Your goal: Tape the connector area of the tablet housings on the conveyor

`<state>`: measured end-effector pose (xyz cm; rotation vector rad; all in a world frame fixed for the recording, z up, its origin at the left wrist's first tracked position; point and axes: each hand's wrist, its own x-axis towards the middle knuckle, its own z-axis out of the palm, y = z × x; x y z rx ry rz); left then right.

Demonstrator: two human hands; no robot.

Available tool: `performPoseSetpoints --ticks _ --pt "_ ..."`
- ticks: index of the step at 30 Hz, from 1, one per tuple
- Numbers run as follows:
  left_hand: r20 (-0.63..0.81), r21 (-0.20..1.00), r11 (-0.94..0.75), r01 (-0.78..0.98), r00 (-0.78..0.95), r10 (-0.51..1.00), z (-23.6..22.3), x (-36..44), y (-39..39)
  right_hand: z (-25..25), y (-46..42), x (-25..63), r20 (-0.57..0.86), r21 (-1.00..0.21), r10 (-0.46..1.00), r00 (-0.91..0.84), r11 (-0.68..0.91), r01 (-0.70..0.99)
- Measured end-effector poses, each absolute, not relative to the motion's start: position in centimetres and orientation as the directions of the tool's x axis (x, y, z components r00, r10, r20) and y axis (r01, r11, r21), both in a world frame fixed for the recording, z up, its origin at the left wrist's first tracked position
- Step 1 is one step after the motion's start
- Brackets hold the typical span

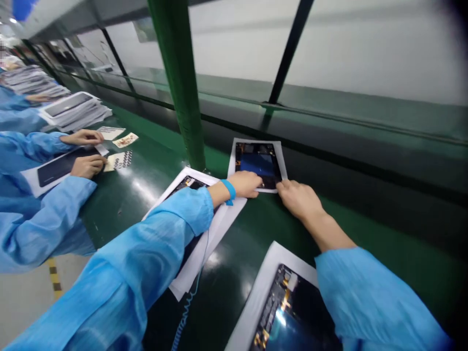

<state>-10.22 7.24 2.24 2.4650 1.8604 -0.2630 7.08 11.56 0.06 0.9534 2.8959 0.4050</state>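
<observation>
At the far side of the green bench lies an opened tablet (258, 163) on a white sheet (284, 168), its dark inside showing. My left hand (245, 184), with a blue wrist strap, is closed at its near left edge, the fingertips partly over the device. My right hand (300, 199) pinches the near right corner. Beneath my left forearm, a second opened tablet (188, 184) rests on white sheets (199, 258), largely hidden by my sleeve. A third opened tablet (296, 312) sits on another white sheet (252, 297) close to me, cut off by the frame and my right sleeve.
A green post (179, 83) rises from the bench (139, 185) just left of the far tablet. A coiled blue cord (183, 317) hangs near my left arm. At left, a co-worker's hands (87, 165) handle a sticker sheet (119, 161); paper stacks (78, 114) stand beyond.
</observation>
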Motion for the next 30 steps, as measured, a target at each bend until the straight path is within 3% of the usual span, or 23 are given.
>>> performPoseSetpoints --ticks 10,16,22,26,30 --pt "-0.155 -0.125 -0.334 0.934 0.315 0.937 3.3 -8.9 8.8 0.9 12.3 9.0 0.041 0.178 0.641 -0.767 0.750 0.637" --pt "-0.080 -0.078 -0.439 0.895 0.434 0.897 6.1 -4.6 6.5 3.5 9.6 13.6 0.076 0.265 0.689 -0.721 0.683 0.680" --pt "-0.040 0.036 -0.627 0.778 0.628 0.777 10.9 1.1 -1.7 8.0 -1.3 21.8 0.114 0.363 0.742 -0.661 0.588 0.723" --pt "0.043 0.047 -0.773 0.633 0.771 0.635 12.7 3.8 -11.5 8.3 -12.6 26.3 0.268 0.248 0.621 -0.737 0.694 0.676" --pt "0.130 -0.062 -0.859 0.508 0.858 0.497 10.2 4.3 -20.5 5.5 -22.2 27.6 0.273 0.156 0.644 -0.715 0.704 0.693"
